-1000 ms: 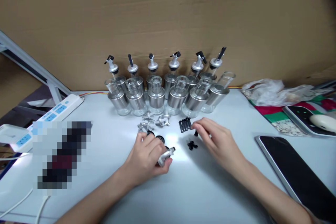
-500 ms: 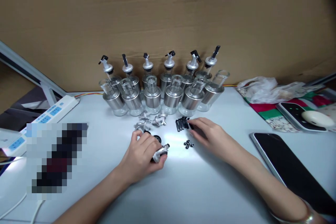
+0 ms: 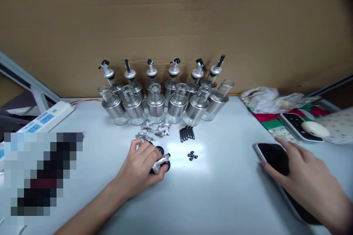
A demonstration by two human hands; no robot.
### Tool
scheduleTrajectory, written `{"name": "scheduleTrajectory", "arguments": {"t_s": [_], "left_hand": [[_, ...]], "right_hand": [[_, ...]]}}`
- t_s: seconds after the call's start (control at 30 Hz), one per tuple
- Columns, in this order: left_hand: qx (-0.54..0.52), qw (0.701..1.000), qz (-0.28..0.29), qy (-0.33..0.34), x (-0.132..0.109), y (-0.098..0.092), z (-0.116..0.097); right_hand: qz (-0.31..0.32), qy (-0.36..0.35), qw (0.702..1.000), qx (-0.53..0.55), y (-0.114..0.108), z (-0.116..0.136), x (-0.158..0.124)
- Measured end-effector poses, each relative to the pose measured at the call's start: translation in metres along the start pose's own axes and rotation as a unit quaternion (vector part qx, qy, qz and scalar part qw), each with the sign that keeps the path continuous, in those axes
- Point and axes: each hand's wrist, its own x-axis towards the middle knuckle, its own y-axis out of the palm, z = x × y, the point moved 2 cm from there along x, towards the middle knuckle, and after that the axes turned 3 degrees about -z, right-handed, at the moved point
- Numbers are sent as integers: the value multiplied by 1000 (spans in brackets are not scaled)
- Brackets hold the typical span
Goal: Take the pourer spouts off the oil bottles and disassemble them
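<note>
My left hand [image 3: 143,161] is closed round a silver pourer spout [image 3: 159,164] with a small black tip, low over the table. Black round parts [image 3: 160,149] lie beside its fingers, partly covered. My right hand [image 3: 306,172] reaches across the black-screened phone [image 3: 274,154] on the right, thumb along the left edge and fingers over the far right side; some fingertips are hidden. Several silver spout pieces [image 3: 149,134] lie beyond my left hand. Flat black levers [image 3: 186,133] form a small row in the middle, with little black caps [image 3: 192,155] nearer me.
Glass bottles with steel sleeves [image 3: 156,106] stand in two rows at the back, the rear ones topped with pourers. A power strip [image 3: 52,115] and a blurred-out item [image 3: 44,176] are at left. To the right are a plastic bag [image 3: 261,99] and a white mouse [image 3: 315,129].
My right hand has left the black levers and moved right onto the phone. My left hand still holds the pourer spout. The whole view has shifted slightly.
</note>
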Motion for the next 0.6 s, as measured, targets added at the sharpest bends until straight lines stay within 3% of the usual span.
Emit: {"name": "scheduleTrajectory", "arguments": {"t_s": [0.17, 0.6], "left_hand": [[-14, 1000, 16, 3, 1, 2, 0], [-4, 1000, 12, 8, 1, 1, -1]], "right_hand": [[36, 48, 998, 31, 7, -2, -17], [43, 72, 994, 67, 4, 3, -20]]}}
